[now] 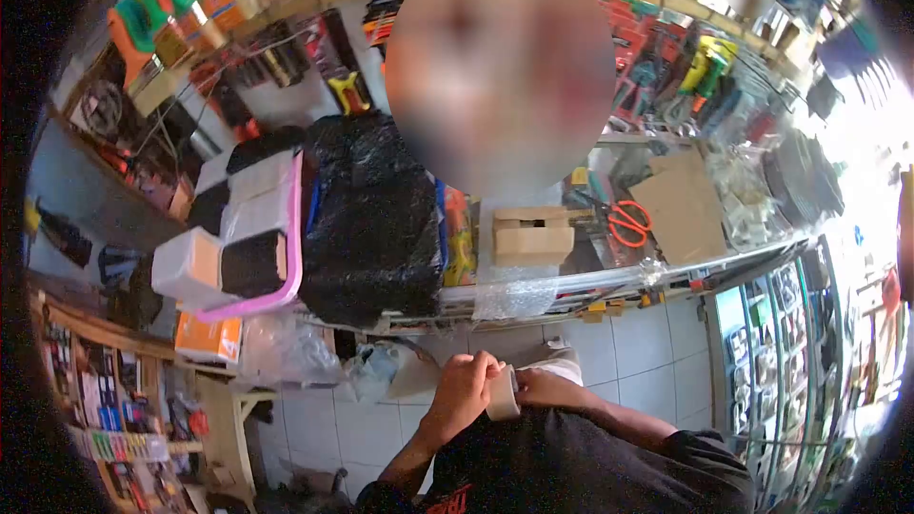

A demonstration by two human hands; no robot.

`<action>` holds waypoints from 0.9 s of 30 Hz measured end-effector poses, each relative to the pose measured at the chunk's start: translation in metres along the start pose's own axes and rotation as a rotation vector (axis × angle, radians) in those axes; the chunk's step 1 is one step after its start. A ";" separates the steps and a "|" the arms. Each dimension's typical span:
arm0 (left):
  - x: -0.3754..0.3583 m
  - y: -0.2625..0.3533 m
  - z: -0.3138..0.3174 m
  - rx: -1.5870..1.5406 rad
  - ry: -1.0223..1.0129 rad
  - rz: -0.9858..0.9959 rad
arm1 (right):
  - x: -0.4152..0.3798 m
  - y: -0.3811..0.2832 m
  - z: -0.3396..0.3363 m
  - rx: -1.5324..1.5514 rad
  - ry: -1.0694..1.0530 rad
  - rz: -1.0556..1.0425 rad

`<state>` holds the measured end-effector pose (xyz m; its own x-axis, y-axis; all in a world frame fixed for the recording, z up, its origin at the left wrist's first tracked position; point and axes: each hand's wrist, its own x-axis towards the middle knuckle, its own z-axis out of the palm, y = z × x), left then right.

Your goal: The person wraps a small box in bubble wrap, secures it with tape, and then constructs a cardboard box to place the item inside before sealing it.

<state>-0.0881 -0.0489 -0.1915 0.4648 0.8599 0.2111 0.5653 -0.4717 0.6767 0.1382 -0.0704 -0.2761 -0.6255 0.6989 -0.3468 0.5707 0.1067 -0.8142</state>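
Close to my body, at the bottom middle of the head view, my left hand (464, 390) has its fingers curled at the left side of a roll of tape (503, 394). My right hand (547, 388) is at the roll's right side, its fingers partly hidden behind and inside the roll. The roll is pale on its outer face and held upright between both hands. Beyond it, on the counter, sits a small cardboard box (532, 237) on bubble wrap (514, 293). Orange-handled scissors (629, 224) lie to the right of the box.
A flat piece of cardboard (687, 209) lies right of the scissors. Black plastic (371, 219) and a pink-rimmed crate (297, 228) with white boxes stand at the left. Hanging tools line the back; a glass display case (762, 352) is at the right.
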 end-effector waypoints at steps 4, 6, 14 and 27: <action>0.010 -0.002 -0.008 -0.036 -0.053 0.031 | -0.024 0.004 -0.052 -0.004 -0.200 0.122; 0.010 -0.004 -0.011 -0.040 -0.074 -0.001 | -0.047 0.024 -0.110 0.151 -0.123 0.031; 0.014 -0.023 -0.001 -0.308 -0.096 -0.187 | -0.023 0.096 -0.285 -0.544 1.025 0.011; -0.006 -0.060 0.000 -0.585 -0.195 -0.288 | 0.009 0.152 -0.317 -0.504 0.862 0.102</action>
<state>-0.1250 -0.0259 -0.2332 0.4964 0.8586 -0.1281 0.2486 0.0008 0.9686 0.3880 0.1757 -0.2553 -0.0760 0.9739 0.2139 0.8836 0.1652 -0.4382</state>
